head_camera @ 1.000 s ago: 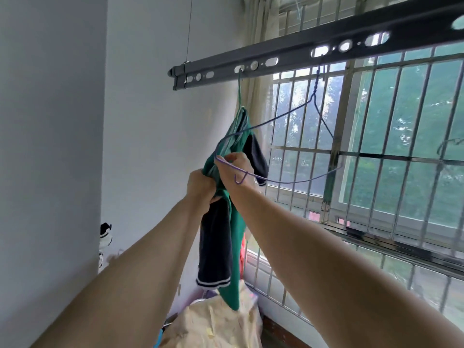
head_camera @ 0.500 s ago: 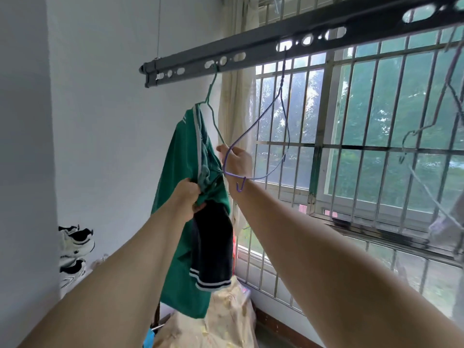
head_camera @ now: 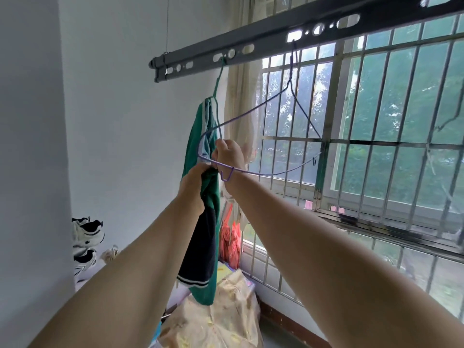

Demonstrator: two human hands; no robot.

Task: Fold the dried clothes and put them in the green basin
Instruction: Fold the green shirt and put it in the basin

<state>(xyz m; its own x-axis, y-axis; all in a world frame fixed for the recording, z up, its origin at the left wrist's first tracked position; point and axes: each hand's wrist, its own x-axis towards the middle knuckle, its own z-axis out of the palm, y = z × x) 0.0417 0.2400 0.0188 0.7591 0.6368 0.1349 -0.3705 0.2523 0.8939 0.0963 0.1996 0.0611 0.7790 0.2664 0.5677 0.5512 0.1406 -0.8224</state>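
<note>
Only the head view here. Both arms are stretched up toward the drying rail [head_camera: 263,38] by the barred window [head_camera: 391,172].

The left hand [head_camera: 194,183] is closed tight, with a fistful of the green garment [head_camera: 193,146] bunched in it about halfway down. The navy sleeve part dangles below the fist.

The right hand [head_camera: 229,153] sits just above and beside it. Its fingers are curled in, pinching the cloth right where the green hanger [head_camera: 217,81] wire comes down. Honestly can't tell if that wire is in the pinch too.

The purple hanger [head_camera: 276,174] is bare and hooked on the rail further right. Its bottom wire crosses in front of the right wrist.

The garment is on the green hanger, which is hooked into a rail slot. No green basin in the shot.

Down low there's a yellow patterned bundle [head_camera: 226,315], a red bag [head_camera: 229,234] and some sneakers [head_camera: 86,232] by the wall.
</note>
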